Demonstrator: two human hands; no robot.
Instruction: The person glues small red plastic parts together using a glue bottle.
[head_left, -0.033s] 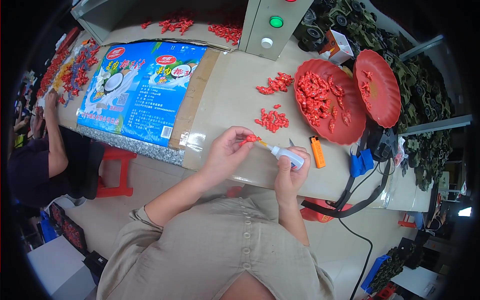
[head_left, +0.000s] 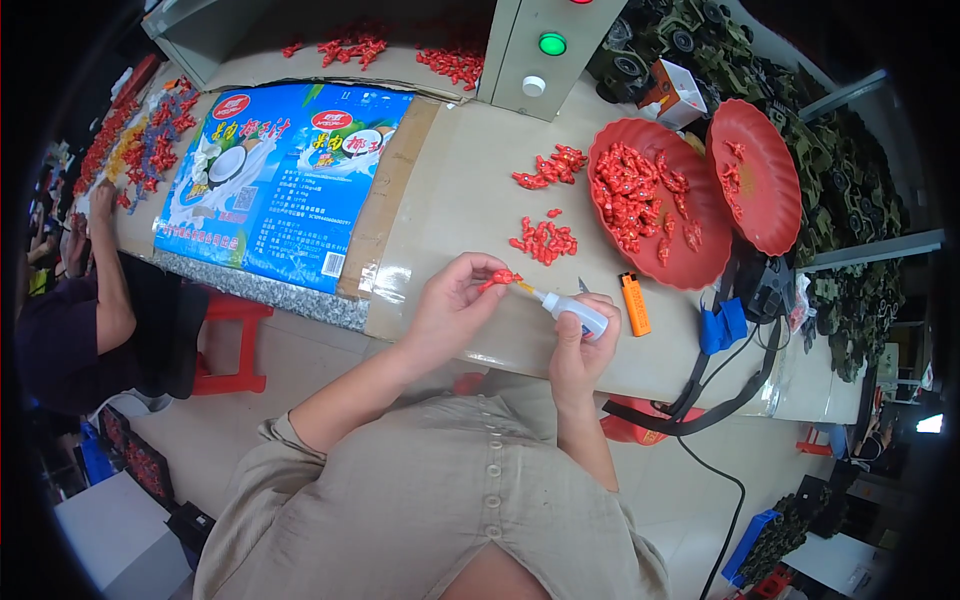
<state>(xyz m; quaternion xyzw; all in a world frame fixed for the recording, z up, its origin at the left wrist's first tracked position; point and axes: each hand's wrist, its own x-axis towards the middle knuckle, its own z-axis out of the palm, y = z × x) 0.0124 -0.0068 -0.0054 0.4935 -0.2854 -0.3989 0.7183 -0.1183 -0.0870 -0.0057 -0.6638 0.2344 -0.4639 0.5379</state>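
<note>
Pinches a small red plastic piece [head_left: 500, 278] in the left hand [head_left: 455, 305], grip closed on it between thumb and fingertips, just above the near edge of the desk [head_left: 450, 190]. Clasps a small white squeeze bottle [head_left: 572, 308] in the right hand [head_left: 580, 345], grip wrapped round the body, with the nozzle aimed at the red piece and seemingly touching it.

Judging by the layout, looks to be somewhere in the middle of a long run. Leaves one heap of red pieces [head_left: 545, 240] close by on the desk and another [head_left: 550, 167] further back. Keeps many more in the large red tray [head_left: 690, 265] and only a scatter in the second red tray [head_left: 770, 200] leaning beside it. Cannot sort treated pieces from untreated ones, so no telling which pile counts as done.

Hard to make out the shape of the held piece, half covered by fingertips. Cannot confirm what comes out of the nozzle, if anything. Shows an orange lighter [head_left: 634, 303] lying just beside the right hand. Cuts off a co-worker [head_left: 90, 300] at the left rim, with hands among more coloured bits there. Blurs the dark green toy vehicles [head_left: 850, 200] at the right into a mass.
</note>
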